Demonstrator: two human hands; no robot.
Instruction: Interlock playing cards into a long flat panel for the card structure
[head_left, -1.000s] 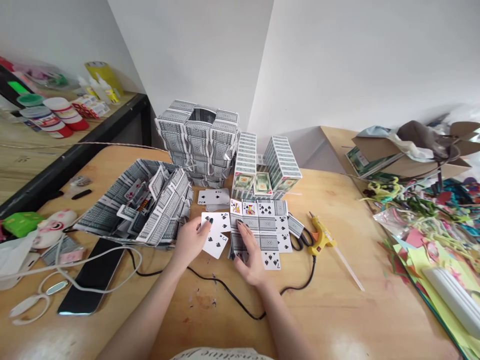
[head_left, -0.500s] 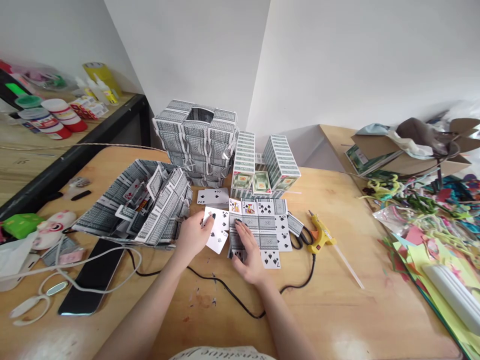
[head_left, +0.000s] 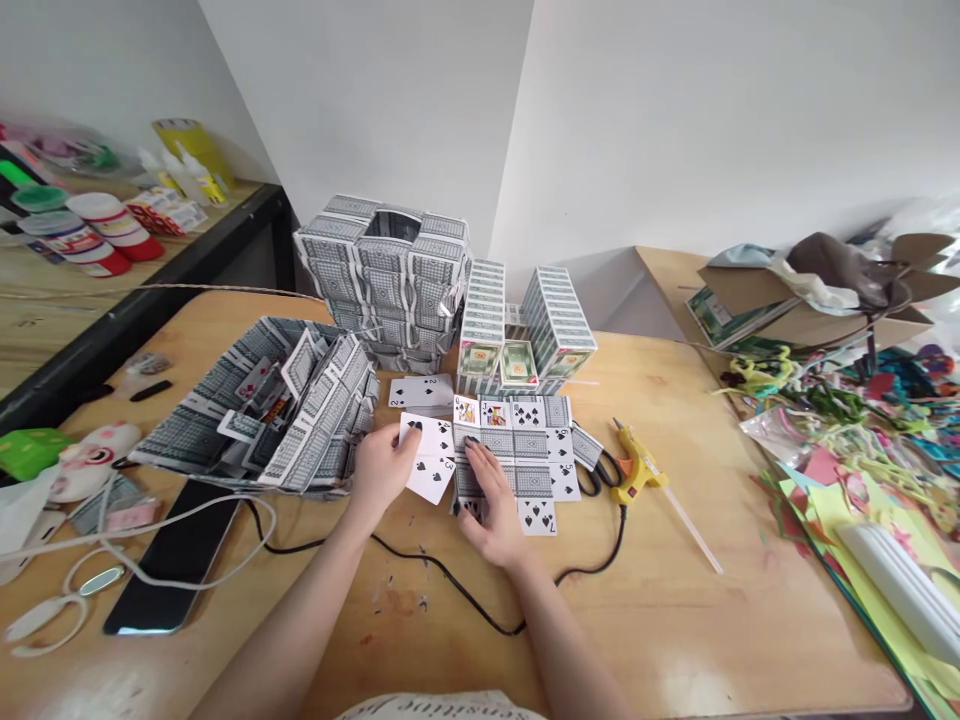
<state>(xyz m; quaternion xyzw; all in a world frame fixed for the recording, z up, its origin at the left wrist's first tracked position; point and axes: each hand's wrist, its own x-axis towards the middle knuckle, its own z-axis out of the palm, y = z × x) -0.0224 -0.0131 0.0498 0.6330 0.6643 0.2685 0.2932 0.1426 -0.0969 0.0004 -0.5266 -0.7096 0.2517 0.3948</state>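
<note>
My left hand (head_left: 385,465) pinches the left edge of two face-up playing cards (head_left: 431,478), a four and a three of spades. My right hand (head_left: 491,510) lies with fingers spread on the left part of a flat panel of joined cards (head_left: 532,445). That panel shows grey backs in the middle and face-up spades around its edges. Just above the held cards, a two of spades (head_left: 421,391) lies on the table. Scissors (head_left: 600,465) with black handles and a yellow glue gun (head_left: 637,472) lie to the right of the panel.
Behind stand a tall box made of cards (head_left: 390,280) and stacked card packs (head_left: 484,310). On the left are a card-built tray (head_left: 202,400), a black phone (head_left: 176,565) and white cables. A black cord (head_left: 457,585) crosses the front. Coloured craft scraps (head_left: 840,470) fill the right.
The held cards have shifted slightly and now lie a little flatter, with their left edge nearer the panel's level. My right hand stays on the panel. The whole view has moved slightly.
</note>
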